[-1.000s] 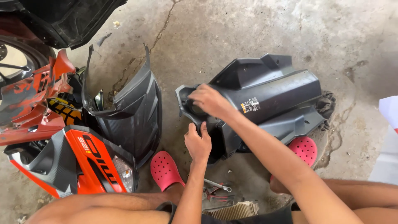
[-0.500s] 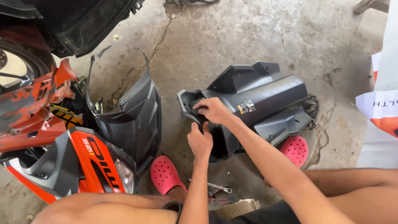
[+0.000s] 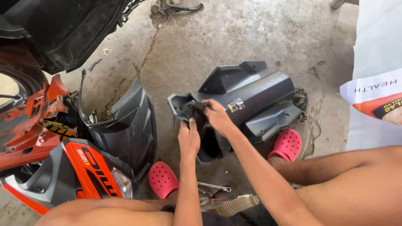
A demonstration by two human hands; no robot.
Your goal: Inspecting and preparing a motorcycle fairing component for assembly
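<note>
Both forearms are bare, with no sleeve, watch or glove on either. The left hand point(image 3: 189, 140) and the right hand point(image 3: 217, 118) carry no rings or bands that can be made out. Below the hands the legs are bare too — thighs and knees uncovered. On the feet are pink perforated clogs point(image 3: 162, 179) — rounded toes dotted with small vent holes, one below and to the left of the hands, the other off to their right. A strip of dark shorts point(image 3: 247, 217) shows beneath the forearms.
</note>
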